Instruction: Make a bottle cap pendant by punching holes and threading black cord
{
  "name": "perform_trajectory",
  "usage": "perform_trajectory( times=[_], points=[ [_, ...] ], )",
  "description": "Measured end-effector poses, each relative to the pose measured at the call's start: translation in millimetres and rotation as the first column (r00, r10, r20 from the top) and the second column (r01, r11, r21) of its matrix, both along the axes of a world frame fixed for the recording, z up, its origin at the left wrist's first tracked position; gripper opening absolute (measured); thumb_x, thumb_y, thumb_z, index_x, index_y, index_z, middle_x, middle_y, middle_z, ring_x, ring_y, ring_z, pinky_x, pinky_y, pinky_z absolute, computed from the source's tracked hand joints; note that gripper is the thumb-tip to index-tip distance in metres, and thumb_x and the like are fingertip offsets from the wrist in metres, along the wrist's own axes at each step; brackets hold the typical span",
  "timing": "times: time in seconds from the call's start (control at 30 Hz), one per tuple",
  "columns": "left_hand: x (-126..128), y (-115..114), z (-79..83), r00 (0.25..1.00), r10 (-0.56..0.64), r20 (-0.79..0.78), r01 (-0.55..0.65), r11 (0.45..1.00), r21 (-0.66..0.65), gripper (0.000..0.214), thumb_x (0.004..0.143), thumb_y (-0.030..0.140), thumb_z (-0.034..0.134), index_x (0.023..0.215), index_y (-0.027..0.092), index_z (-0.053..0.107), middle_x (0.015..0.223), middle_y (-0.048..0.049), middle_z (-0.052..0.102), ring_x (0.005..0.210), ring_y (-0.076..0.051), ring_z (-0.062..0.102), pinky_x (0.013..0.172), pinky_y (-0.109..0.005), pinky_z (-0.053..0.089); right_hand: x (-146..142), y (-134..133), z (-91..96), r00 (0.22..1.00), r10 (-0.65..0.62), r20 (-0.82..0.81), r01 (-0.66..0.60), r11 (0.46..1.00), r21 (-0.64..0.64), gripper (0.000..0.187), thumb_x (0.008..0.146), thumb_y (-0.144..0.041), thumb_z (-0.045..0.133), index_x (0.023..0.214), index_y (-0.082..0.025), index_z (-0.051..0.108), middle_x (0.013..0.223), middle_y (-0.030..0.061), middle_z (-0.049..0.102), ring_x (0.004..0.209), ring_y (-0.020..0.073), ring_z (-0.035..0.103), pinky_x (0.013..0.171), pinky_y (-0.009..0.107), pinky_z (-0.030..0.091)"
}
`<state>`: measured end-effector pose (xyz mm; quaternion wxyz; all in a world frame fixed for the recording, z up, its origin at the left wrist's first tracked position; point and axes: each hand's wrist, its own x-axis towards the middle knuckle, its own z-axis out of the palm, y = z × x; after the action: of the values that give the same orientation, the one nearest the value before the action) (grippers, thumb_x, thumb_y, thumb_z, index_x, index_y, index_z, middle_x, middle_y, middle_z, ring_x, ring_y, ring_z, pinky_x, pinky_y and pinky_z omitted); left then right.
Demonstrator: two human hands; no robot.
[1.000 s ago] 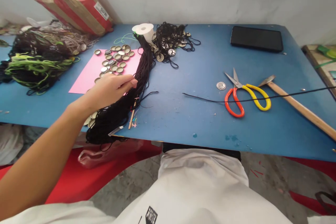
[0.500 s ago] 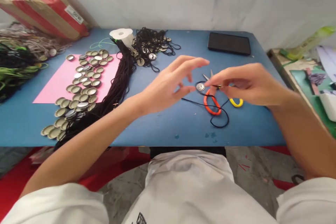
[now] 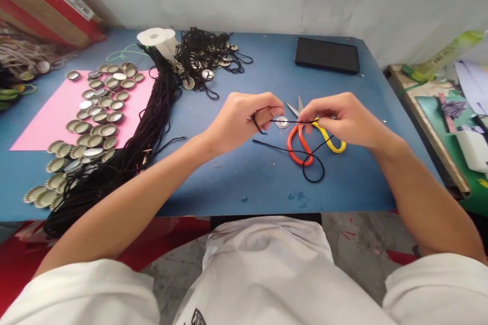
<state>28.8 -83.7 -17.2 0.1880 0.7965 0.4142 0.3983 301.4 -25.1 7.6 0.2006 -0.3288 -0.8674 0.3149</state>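
A black cord (image 3: 293, 121) runs nearly straight between my two hands above the table. My left hand (image 3: 247, 118) pinches it near one end, and a short loose length hangs below the fingers. My right hand (image 3: 341, 118) is closed on the cord at the other side. Between the hands a silver bottle cap (image 3: 282, 122) shows just behind the cord; whether it is threaded on I cannot tell. Beneath them lie scissors with an orange and a yellow handle (image 3: 300, 146), their blades partly behind my right hand. A loop of the cord (image 3: 314, 181) trails over the table.
Many bottle caps (image 3: 93, 130) lie on pink paper (image 3: 41, 124) at the left, beside a bundle of black cords (image 3: 152, 111). Behind are a white spool (image 3: 157, 38), a heap of corded caps (image 3: 206, 56) and a black phone (image 3: 327, 55). A side table (image 3: 415, 91) stands at right.
My left hand has gone from open fingers to a pinch on the black cord, which is now stretched between both hands. The view has shifted slightly to the right.
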Motion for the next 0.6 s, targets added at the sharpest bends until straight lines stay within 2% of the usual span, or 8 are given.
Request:
perform_trajectory(
  times=[0.13,0.23,0.33,0.37,0.4,0.47,0.53,0.6],
  points=[
    [-9,0,-1.4,0.999,0.043,0.017,-0.043,0.998,-0.048,0.021,0.107,0.025,0.06,0.095,0.021,0.075,0.062,0.0035,0.059,0.054,-0.011,0.053,0.059,-0.026,0.046,17,19,-6.2,0.982,-0.05,0.182,0.045,0.998,0.034,0.025,0.081,-0.01,0.059,0.075,-0.025,0.077,0.067,-0.0006,0.071,0.063,0.0189,0.061,0.066,0.037,0.047],
    [-8,1,-8.8,0.997,0.053,-0.051,-0.055,0.998,-0.037,0.018,0.106,0.025,0.06,0.096,0.021,0.075,0.062,0.0038,0.06,0.054,-0.011,0.052,0.06,-0.025,0.045,21,24,-12.3,0.957,-0.01,0.291,-0.024,0.993,0.114,0.028,0.084,-0.009,0.059,0.084,-0.026,0.081,0.088,0.0024,0.08,0.079,0.0238,0.07,0.078,0.041,0.053],
    [-3,-2,-18.4,0.987,0.043,-0.155,-0.046,0.999,-0.014,0.017,0.11,0.028,0.058,0.107,0.023,0.074,0.069,0.0041,0.066,0.06,-0.012,0.058,0.065,-0.024,0.046,6,11,-17.7,0.993,-0.111,0.036,0.095,0.946,0.31,0.026,0.095,-0.015,0.061,0.097,-0.028,0.083,0.128,0.0083,0.081,0.123,0.0341,0.071,0.11,0.055,0.054],
    [-1,-4,-21.1,0.984,0.034,-0.177,-0.036,0.999,-0.006,0.017,0.112,0.029,0.057,0.111,0.024,0.073,0.073,0.0037,0.07,0.062,-0.012,0.061,0.067,-0.024,0.047,-3,3,-20.1,0.988,-0.12,-0.093,0.143,0.943,0.3,0.024,0.099,-0.019,0.061,0.101,-0.028,0.083,0.132,0.0087,0.08,0.13,0.0344,0.069,0.116,0.057,0.052],
    [2,-7,-23.4,0.982,0.027,-0.185,-0.026,1.0,0.009,0.017,0.113,0.03,0.056,0.113,0.024,0.071,0.079,0.0029,0.074,0.066,-0.012,0.063,0.069,-0.023,0.048,-12,-5,-23.2,0.976,-0.084,-0.201,0.132,0.961,0.241,0.021,0.103,-0.024,0.062,0.107,-0.029,0.082,0.131,0.0082,0.08,0.132,0.033,0.069,0.119,0.056,0.052],
    [5,-11,-26.7,0.984,0.024,-0.178,-0.016,0.999,0.045,0.016,0.115,0.031,0.054,0.115,0.025,0.069,0.092,0.0006,0.079,0.072,-0.012,0.068,0.073,-0.023,0.05,-30,-21,-31.3,0.946,0.038,-0.321,-0.032,0.999,0.023,0.027,0.109,-0.04,0.062,0.129,-0.028,0.077,0.134,0.0076,0.08,0.127,0.0292,0.073,0.112,0.049,0.059],
    [6,-15,-28.7,0.984,0.049,-0.17,-0.037,0.996,0.076,0.016,0.116,0.03,0.053,0.115,0.025,0.068,0.095,-0.0002,0.08,0.074,-0.012,0.068,0.073,-0.023,0.051,-42,-31,-40.5,0.924,0.108,-0.366,-0.197,0.956,-0.217,0.046,0.109,-0.053,0.064,0.147,-0.026,0.066,0.128,0.0076,0.082,0.108,0.0243,0.079,0.095,0.039,0.064],
    [7,-16,-30.2,0.98,0.089,-0.178,-0.073,0.993,0.095,0.014,0.115,0.029,0.054,0.112,0.024,0.067,0.089,0.001,0.077,0.07,-0.012,0.065,0.069,-0.023,0.049,-47,-36,-47.4,0.945,0.082,-0.315,-0.217,0.882,-0.419,0.056,0.108,-0.053,0.065,0.156,-0.025,0.057,0.103,0.0031,0.085,0.067,0.0167,0.073,0.064,0.03,0.059]
  ],
)
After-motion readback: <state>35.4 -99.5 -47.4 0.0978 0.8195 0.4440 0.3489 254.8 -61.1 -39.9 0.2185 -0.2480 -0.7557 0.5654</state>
